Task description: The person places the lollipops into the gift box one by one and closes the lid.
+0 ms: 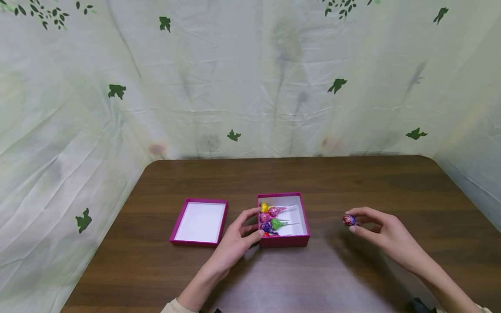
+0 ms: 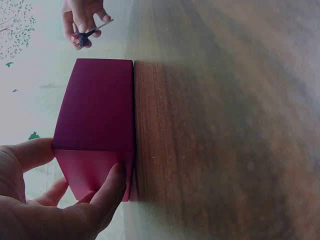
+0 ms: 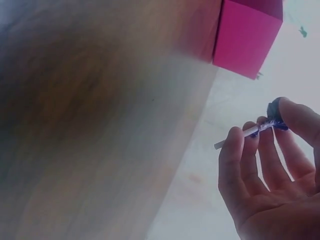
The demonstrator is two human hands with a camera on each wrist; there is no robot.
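Note:
A magenta box (image 1: 284, 241) with a white inside stands on the table, and several wrapped lollipops (image 1: 277, 224) lie in it, heads toward its left wall. My left hand (image 1: 238, 238) holds the box at its left side; in the left wrist view, the thumb (image 2: 114, 184) lies against the side wall. Off to the right of the box, my right hand (image 1: 387, 234) pinches one lollipop (image 1: 349, 220) with a red and dark blue wrapper, above the table. Its white stick (image 3: 230, 140) crosses the fingers in the right wrist view.
The box's lid (image 1: 198, 221), white inside up with a magenta rim, lies left of the box. Underneath is a dark brown wooden table (image 1: 188, 178). A pale curtain (image 1: 242, 78) with green leaf shapes hangs behind and around it.

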